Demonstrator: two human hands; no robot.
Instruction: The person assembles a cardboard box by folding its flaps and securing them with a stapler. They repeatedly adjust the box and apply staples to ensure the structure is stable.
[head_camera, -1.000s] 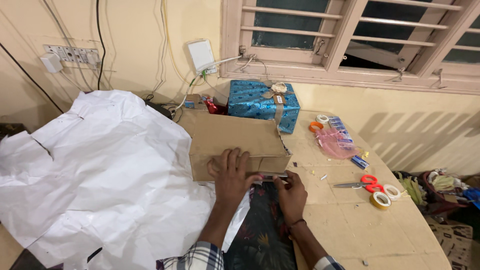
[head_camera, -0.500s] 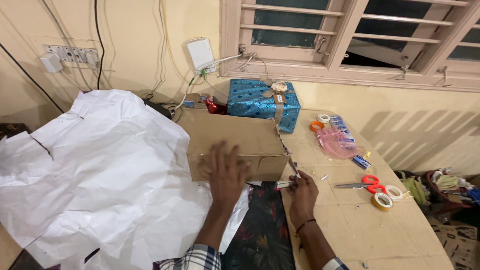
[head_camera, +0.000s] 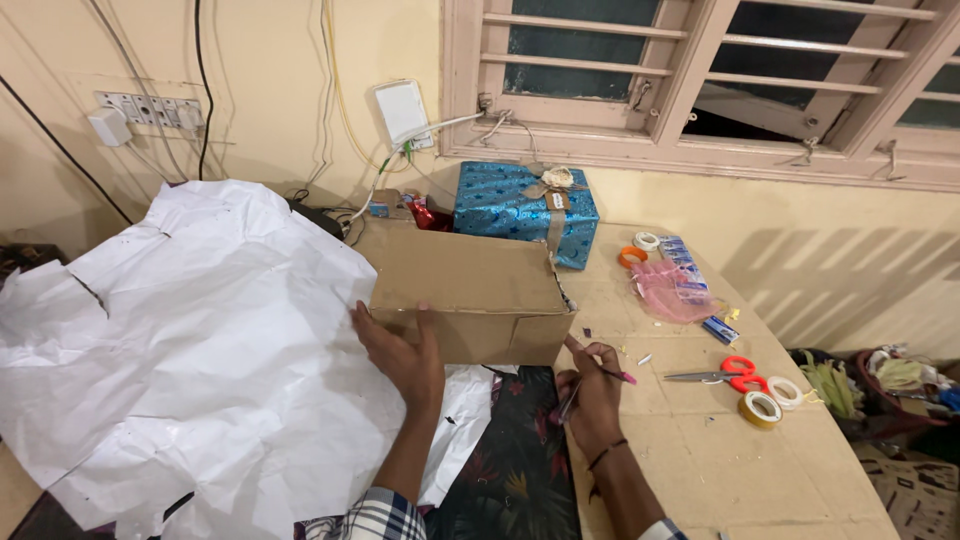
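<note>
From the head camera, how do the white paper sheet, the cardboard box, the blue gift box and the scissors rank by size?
1. White paper sheet
2. Cardboard box
3. Blue gift box, farther away, so unsure against the cardboard box
4. Scissors

cardboard box (head_camera: 465, 290) | brown, closed, on table | pink pen (head_camera: 600, 363) | tilted
</note>
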